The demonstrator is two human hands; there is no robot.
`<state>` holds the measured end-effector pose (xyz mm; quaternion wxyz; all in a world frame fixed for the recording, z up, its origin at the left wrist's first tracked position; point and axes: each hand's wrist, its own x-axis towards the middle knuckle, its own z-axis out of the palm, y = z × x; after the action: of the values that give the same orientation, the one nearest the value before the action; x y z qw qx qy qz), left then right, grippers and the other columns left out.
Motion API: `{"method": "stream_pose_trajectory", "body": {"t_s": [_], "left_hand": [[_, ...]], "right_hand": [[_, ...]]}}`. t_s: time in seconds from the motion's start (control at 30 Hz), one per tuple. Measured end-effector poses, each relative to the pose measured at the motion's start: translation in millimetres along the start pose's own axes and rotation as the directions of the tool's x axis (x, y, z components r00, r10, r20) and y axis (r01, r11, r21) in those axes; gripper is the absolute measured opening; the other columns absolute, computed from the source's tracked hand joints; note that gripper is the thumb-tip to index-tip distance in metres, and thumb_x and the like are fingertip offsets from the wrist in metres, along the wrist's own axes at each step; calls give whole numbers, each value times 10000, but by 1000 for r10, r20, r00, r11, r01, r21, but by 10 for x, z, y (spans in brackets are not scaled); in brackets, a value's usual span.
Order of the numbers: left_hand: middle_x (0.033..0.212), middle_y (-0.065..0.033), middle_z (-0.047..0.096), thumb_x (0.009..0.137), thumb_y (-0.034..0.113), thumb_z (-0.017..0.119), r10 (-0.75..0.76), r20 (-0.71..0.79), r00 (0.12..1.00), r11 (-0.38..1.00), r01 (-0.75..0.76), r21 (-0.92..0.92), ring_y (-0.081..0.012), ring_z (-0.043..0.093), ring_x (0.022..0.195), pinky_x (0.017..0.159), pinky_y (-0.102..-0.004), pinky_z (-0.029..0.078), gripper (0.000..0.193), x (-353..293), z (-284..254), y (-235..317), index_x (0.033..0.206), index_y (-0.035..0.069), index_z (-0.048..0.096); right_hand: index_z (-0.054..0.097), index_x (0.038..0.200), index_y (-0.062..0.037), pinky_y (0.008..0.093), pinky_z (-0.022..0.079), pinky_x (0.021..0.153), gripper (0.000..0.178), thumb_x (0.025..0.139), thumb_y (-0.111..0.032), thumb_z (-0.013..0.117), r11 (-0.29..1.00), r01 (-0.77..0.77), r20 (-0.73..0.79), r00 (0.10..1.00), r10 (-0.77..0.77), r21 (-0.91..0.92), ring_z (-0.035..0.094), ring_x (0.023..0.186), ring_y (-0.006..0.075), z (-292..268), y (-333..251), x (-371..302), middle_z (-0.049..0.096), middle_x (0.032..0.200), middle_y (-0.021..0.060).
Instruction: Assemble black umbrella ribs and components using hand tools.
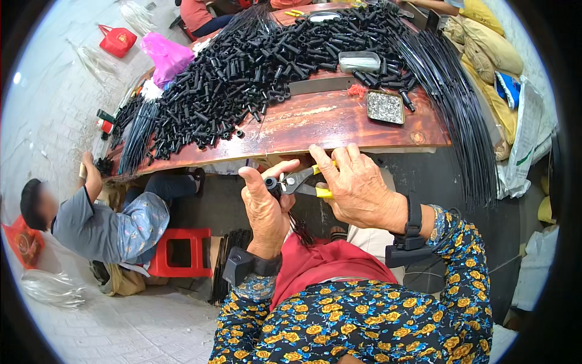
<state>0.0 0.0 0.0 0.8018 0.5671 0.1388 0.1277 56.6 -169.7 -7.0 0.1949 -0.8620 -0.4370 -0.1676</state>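
Right hand [357, 185] grasps yellow-handled pliers [293, 182] at the black tubular part [273, 186], which left hand [265, 212] holds near the surface [291, 130]; apparently a plier-working step, the next move calling for steady squeezing.

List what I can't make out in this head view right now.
All in the head view:
Far end of the black tube: hidden by the left hand.
Handle ends of the yellow-handled pliers: covered by the right hand.
Shapes of the silvery bits in the square tray: too small.
Contents of the clear box: too blurred.
Person in a red top: cut off by the upper edge.
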Motion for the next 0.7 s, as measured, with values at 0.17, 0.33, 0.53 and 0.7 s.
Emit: {"method": "stream_pose_trajectory", "body": {"t_s": [0.17,0.33,0.53,0.7], "left_hand": [[550,50,445,866,748,339,25,-19,999,1000,-25,9,-40,328,455,435,-201,253,872,-26,22,-10,990,-38,697],[541,55,438,873,739,347,37,-44,998,999,-36,14,-37,332,452,429,-199,253,857,-47,27,11,994,-34,696],[526,44,427,865,736,374,48,-56,997,999,-48,5,-45,331,432,416,-209,253,838,-55,-3,6,994,-33,683],[506,40,386,850,746,392,127,-22,992,992,-128,-21,-60,306,406,406,-227,239,841,-22,-40,2,1032,-37,641]], "right_hand": [[459,1257,42,375,461,669,594,759,-195,681,998,-26,-94,995,21,-50,538,843,297,73,-10,-8,525,898,152],[546,975,-9,372,455,642,295,771,-184,667,1000,-25,-174,984,22,-16,557,753,281,160,8,13,540,785,119],[555,818,-48,374,439,616,162,745,-146,662,1000,9,-183,983,-11,-9,560,670,268,177,44,39,542,706,102],[563,814,-58,392,424,606,159,707,-123,661,1000,3,-169,986,-6,-17,557,663,266,69,37,59,545,692,93]]}}
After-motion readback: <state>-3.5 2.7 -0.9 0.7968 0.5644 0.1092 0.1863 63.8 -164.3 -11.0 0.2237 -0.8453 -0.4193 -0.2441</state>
